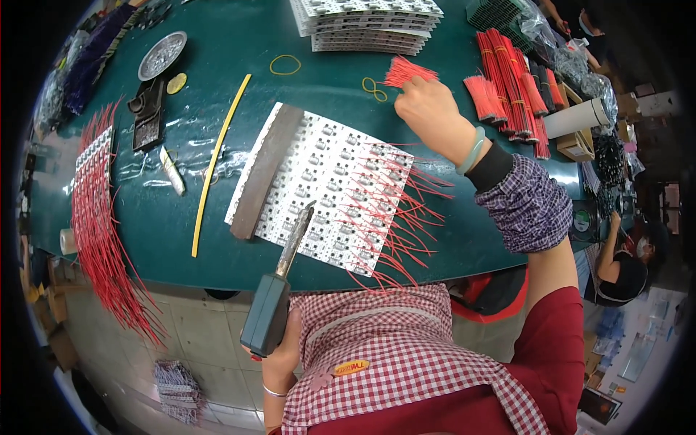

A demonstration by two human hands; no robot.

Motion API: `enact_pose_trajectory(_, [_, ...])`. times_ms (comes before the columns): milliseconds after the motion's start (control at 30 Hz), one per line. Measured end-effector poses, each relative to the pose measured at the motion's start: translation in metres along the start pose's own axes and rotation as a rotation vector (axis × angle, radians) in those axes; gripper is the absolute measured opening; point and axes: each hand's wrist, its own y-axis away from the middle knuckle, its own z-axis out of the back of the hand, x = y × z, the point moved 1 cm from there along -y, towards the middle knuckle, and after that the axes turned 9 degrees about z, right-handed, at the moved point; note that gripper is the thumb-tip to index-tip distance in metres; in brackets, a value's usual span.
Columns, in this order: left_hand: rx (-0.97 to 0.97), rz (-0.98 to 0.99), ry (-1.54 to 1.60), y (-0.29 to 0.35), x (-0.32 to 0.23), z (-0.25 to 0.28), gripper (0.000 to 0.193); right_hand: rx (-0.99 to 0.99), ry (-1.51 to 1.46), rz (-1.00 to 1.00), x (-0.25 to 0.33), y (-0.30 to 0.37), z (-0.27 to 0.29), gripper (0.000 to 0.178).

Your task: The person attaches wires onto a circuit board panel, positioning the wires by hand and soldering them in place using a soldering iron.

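- The green table [333, 109] stretched across in front of the seated worker, its near edge just beyond a checked apron [384, 348].
- A white board [337, 174], dotted with small metal parts, lay aslant on the table before the worker, red wires [417, 188] fringing its right side.
- On the far side of the table stood a stack of similar boards [370, 29].
- Off to the left, another wired board [98, 163] had its red strands hanging over the table's edge.
- Thick bundles of red wire [507, 83] lay at the far right.
- A dark bar [270, 170] rested along the white board's left side.
- The left hand [288, 341] was wrapped round the grip of a soldering gun [264, 315]; its tip was over the board's middle, though I couldn't tell whether it touched.
- The right hand [428, 105] curled at the near end of a small red bundle [407, 71], beyond the board; its fingertips were hidden, so I couldn't tell how tightly they closed.
- Near that bundle lay a twisted rubber band [374, 90].
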Motion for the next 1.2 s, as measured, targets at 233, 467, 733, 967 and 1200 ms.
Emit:
enact_pose_trajectory(233, [-0.009,0.01,0.04,0.007,0.004,0.007,0.042,-0.274,-0.315,-0.176,0.024,0.027,0.033,0.015])
enact_pose_trajectory(467, [0.03,0.022,0.063,0.008,0.005,0.008,0.043,-0.575,-1.002,-0.252,0.139,0.052,0.086,0.023])
enact_pose_trajectory(733, [0.072,-0.018,-0.094,0.01,0.014,0.018,0.042,-0.58,-0.942,-0.382,0.198,0.058,0.077,0.03])
enact_pose_trajectory(967, [0.117,-0.051,-0.084,0.003,0.007,0.02,0.038,-0.557,-0.932,-0.381,0.199,0.057,0.077,0.03])
enact_pose_trajectory(1200, [0.063,-0.079,-0.105,-0.011,-0.014,0.008,0.019,-0.547,-0.957,-0.389,0.199,0.057,0.075,0.029])
